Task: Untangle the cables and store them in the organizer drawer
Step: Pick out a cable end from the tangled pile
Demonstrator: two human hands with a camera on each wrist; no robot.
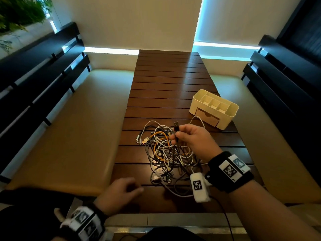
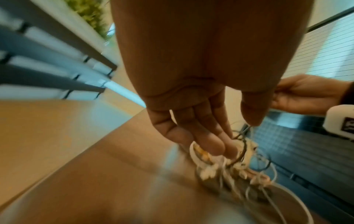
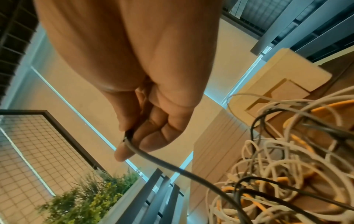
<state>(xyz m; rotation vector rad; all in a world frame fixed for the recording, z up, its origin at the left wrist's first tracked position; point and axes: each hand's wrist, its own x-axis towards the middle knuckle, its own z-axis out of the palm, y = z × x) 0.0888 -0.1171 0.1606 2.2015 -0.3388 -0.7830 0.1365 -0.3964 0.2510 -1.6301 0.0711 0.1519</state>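
The right hand [image 1: 191, 140] pinches a black USB cable [image 1: 176, 131] just above the tangled cable pile [image 1: 166, 153] on the wooden bench [image 1: 166, 80]. The left hand [image 1: 119, 193] hovers with fingers relaxed, seemingly empty, near the pile. The cream organizer [image 1: 214, 108], drawer closed, stands just beyond.

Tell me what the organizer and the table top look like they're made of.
The organizer: cream, probably matte plastic, going by its rounded moulded corners; the drawer front looks tan, material unclear. The table: dark brown slats with a glossy sheen, likely varnished wood.
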